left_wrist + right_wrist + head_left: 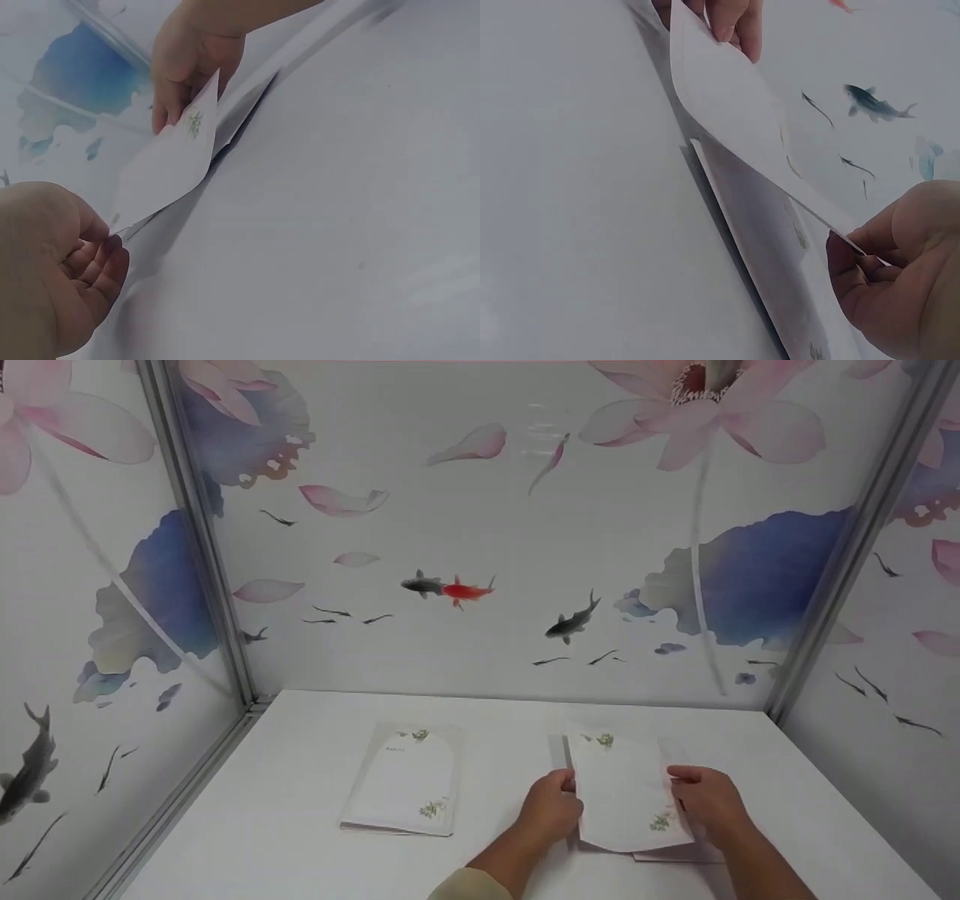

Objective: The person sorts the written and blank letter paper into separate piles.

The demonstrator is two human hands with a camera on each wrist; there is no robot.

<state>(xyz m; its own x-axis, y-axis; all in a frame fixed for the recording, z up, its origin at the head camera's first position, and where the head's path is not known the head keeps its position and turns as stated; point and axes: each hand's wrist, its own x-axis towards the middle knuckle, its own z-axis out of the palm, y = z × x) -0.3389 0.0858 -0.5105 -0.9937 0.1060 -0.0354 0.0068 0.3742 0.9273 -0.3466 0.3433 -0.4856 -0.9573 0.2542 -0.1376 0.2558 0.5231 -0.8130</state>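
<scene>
A white sheet of letter paper (622,795) with green floral prints is raised and slightly bowed between my two hands. My left hand (553,808) pinches its left edge between thumb and fingers, also visible in the left wrist view. On the opposite edge, the thumb and fingers of my right hand (709,804) pinch the paper, as the right wrist view shows up close. Beneath the sheet lies more printed paper (757,202), partly covered by it. Left of my hands, a stack of similar floral letter paper (401,787) lies on the white table (262,810).
White panels printed with lotus flowers, petals and fish enclose the table at the back (480,660) and sides. Metal posts (217,585) stand at the back corners.
</scene>
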